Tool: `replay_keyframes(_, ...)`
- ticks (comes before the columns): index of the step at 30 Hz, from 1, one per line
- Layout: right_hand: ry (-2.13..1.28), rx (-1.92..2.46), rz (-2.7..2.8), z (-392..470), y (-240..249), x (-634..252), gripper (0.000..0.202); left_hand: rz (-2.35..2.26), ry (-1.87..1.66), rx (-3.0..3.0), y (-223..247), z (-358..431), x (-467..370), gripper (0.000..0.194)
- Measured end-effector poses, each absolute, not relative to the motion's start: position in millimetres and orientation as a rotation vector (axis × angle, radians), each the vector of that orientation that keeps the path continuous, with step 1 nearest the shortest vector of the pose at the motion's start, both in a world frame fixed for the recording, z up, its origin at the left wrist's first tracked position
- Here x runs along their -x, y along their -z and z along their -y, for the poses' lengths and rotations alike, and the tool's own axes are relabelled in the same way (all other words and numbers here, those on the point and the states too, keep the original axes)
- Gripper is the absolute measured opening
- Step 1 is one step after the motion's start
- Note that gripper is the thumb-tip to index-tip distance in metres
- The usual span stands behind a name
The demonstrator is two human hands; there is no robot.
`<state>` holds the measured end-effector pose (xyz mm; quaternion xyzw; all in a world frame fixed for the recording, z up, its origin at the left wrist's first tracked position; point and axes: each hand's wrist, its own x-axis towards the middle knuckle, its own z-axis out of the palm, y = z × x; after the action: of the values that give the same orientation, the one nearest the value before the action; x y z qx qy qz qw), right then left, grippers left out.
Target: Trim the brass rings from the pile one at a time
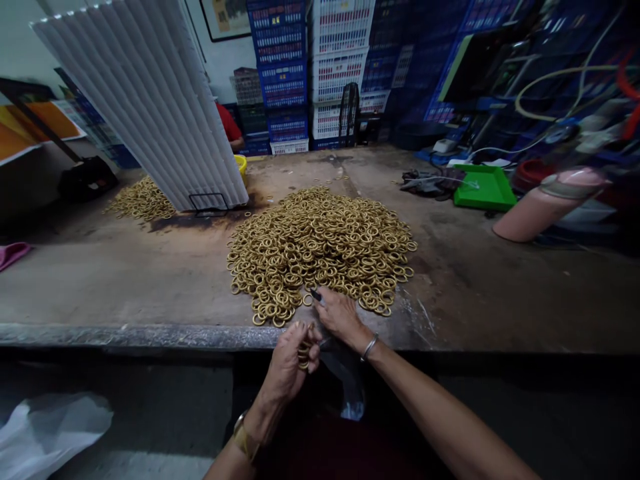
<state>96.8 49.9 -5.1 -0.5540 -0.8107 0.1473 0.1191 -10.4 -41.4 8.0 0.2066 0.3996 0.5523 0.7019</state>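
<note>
A large heap of brass-coloured rings (pixel 320 250) lies on the worktable (pixel 190 273) in front of me. My left hand (pixel 293 353), with a watch on the wrist, is closed around several rings just in front of the table's near edge. At the front of the heap is my right hand (pixel 340 313), a bracelet on its wrist. Its fingers are closed on a small dark tool (pixel 316 294), whose exact kind I cannot make out. The tool's tip is beside a loose ring (pixel 307 300) at the heap's edge.
A corrugated white panel (pixel 150 100) stands at the left, with a second ring pile (pixel 143 200) behind it. A green tray (pixel 485 187) and a pink bottle (pixel 545 205) are at the right. Stacked crates (pixel 340 73) and a person's red sleeve (pixel 227 123) show beyond.
</note>
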Motion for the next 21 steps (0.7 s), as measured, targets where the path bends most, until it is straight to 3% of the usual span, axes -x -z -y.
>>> replay_keyframes(14, -0.355, 1.767, 2.382, -56, 8, -83, 0.017, -0.728, -1.237, -0.152, 3, 36, 29, 0.020)
replay_keyframes(21, -0.823, 1.496, 1.912, -46, 11, -94, 0.012, -1.021, -1.334, -0.356, 3, 32, 19, 0.027)
